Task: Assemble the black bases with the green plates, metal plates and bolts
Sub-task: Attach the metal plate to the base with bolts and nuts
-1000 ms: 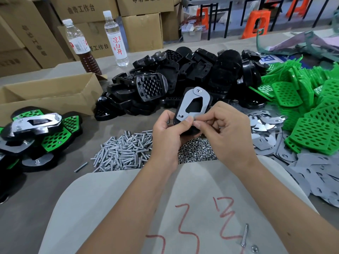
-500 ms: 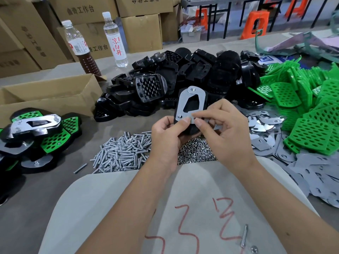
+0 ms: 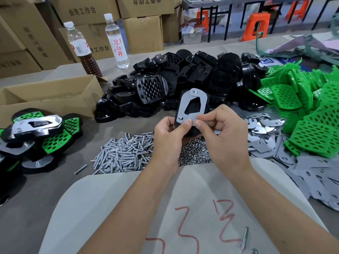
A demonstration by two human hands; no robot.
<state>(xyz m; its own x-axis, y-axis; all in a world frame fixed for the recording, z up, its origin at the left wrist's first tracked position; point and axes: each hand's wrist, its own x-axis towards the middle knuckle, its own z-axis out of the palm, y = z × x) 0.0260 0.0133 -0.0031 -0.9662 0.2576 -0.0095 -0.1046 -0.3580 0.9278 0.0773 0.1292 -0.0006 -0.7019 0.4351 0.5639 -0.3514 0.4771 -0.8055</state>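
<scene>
My left hand [image 3: 169,138] grips a black base [image 3: 192,105] held upright above the table, a metal plate [image 3: 190,99] lying on its face with bolt ends showing at its top and lower left corners. My right hand [image 3: 225,136] pinches at the plate's lower edge with thumb and forefinger; what sits between the fingertips is hidden. Behind lies a heap of black bases [image 3: 183,77]. Green plates [image 3: 311,114] are piled at the right, loose metal plates [image 3: 266,143] beside them. Bolts [image 3: 124,154] and nuts [image 3: 194,153] lie heaped under my hands.
Finished assemblies [image 3: 36,132] are stacked at the left by an open cardboard box [image 3: 51,99]. Two bottles [image 3: 117,39] stand at the back before stacked cartons. A single bolt [image 3: 244,239] and nut [image 3: 254,251] rest on the white sheet [image 3: 110,208] near me.
The base with its metal plate has turned a little more upright in my left hand. My right fingers stay pinched at the plate's lower edge.
</scene>
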